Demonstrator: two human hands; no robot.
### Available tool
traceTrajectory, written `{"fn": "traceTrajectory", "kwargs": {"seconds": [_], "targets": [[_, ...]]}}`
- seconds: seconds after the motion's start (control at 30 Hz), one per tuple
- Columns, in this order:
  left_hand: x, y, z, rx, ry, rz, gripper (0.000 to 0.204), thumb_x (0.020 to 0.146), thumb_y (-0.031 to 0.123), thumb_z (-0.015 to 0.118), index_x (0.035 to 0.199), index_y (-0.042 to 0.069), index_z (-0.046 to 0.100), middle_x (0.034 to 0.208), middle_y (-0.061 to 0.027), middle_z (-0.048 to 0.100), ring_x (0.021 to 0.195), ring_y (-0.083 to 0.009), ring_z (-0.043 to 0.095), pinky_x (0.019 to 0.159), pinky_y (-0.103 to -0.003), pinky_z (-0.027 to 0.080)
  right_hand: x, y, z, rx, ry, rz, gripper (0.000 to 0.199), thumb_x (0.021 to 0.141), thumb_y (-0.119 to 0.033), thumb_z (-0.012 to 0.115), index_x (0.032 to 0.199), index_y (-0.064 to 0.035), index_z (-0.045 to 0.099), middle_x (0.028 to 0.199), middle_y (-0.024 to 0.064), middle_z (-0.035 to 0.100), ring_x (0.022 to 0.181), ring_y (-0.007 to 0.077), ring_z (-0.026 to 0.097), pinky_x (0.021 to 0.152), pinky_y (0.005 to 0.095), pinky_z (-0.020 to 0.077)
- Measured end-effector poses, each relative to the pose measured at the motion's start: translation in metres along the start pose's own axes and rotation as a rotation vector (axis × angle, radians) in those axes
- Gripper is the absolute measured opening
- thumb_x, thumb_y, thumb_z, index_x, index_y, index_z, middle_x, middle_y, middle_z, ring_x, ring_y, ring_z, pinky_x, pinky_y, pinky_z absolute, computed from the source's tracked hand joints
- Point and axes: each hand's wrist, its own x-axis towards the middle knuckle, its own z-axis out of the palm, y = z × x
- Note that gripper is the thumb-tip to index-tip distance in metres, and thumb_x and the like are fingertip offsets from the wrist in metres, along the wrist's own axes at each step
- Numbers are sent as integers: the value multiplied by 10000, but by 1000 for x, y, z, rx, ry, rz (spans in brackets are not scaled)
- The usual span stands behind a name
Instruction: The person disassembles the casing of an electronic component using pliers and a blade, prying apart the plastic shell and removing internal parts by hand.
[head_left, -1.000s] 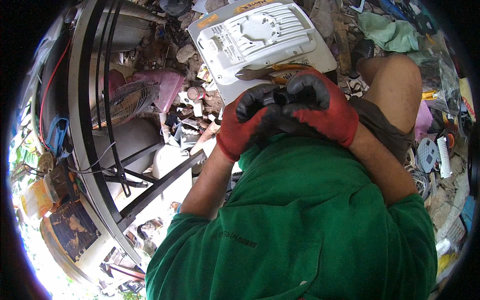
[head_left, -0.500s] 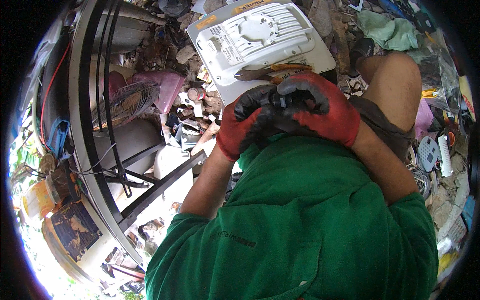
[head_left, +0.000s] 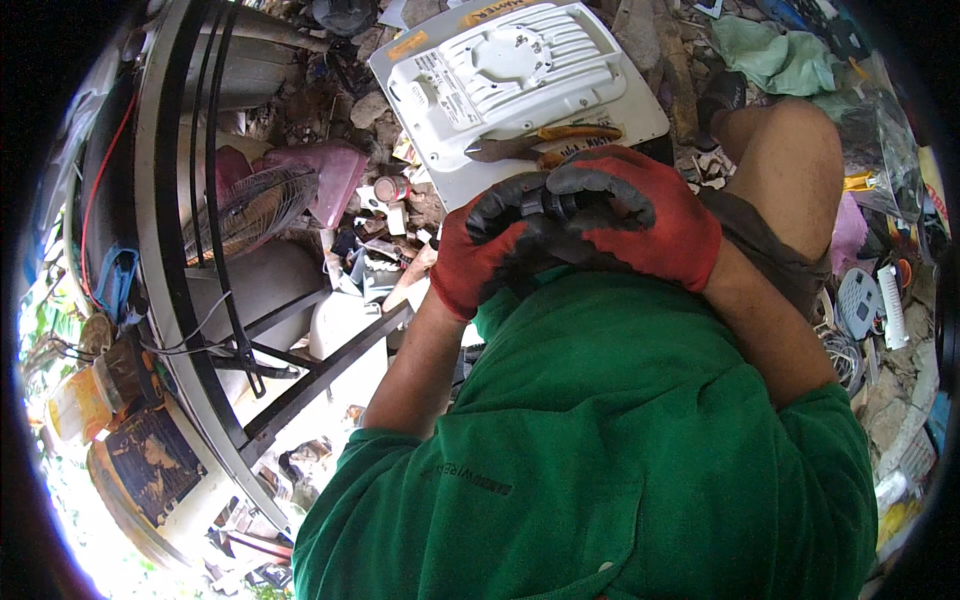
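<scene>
Close in front of my green shirt, both hands wear red gloves with black palms. My left hand (head_left: 487, 243) is closed around one end of a small black cylindrical part (head_left: 563, 206). From the other side my right hand (head_left: 645, 212) curls its fingers and thumb about the same part. Most of it is hidden by the gloves, so its exact kind cannot be made out. Just beyond my hands, orange-handled pliers (head_left: 500, 150) lie on a white ribbed housing (head_left: 535, 70), which rests on a flat grey-white panel (head_left: 640, 125).
A black and grey metal frame (head_left: 180, 200) stands along the left. Beside it are a wire fan guard (head_left: 265, 210) and a pink plastic piece (head_left: 335, 180). Scrap and rubble cover the ground. At right lie a green cloth (head_left: 775, 60) and a coiled grey cable (head_left: 843, 360).
The view has shifted slightly, and the black part has turned a little between my gloves. Both hands keep nearly the same place and grip.
</scene>
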Motion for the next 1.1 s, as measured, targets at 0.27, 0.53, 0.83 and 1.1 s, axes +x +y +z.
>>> {"fn": "traceTrajectory", "kwargs": {"seconds": [0.27, 0.53, 0.83, 1.1], "targets": [[0, 31, 12, 153, 34, -13, 423, 867, 104, 699, 1263, -13, 608, 1139, -97, 692, 1038, -155, 635, 941, -312, 495, -1, 1, 2, -4, -1, 1, 553, 740, -179, 762, 1254, -61, 595, 1203, 170, 648, 1141, 373, 611, 1005, 432, 494], [0, 40, 17, 206, 49, -43, 427, 852, 117, 703, 1249, -10, 611, 1110, -98, 700, 1005, -154, 647, 908, -316, 512, -6, -1, 7, -65, 78, -13, 550, 742, -178, 775, 1252, -72, 598, 1169, 173, 659, 1083, 381, 632, 946, 440, 527], [2, 41, 13, 654, -1, 203, 479, 808, 201, 739, 1240, 32, 619, 1109, -173, 675, 1011, -317, 681, 888, -366, 525, -8, 2, 8, 348, 24, 250, 434, 852, -272, 751, 1178, -6, 642, 1097, 148, 695, 1009, 214, 665, 904, 350, 525], [5, 36, 20, 764, -22, 299, 488, 775, 173, 738, 1229, 42, 617, 1118, -194, 662, 1012, -357, 670, 884, -374, 527, -2, -11, 13, 400, 59, 555, 374, 969, -321, 601, 1130, 11, 665, 1100, 137, 698, 1040, 176, 632, 933, 323, 496]]}}
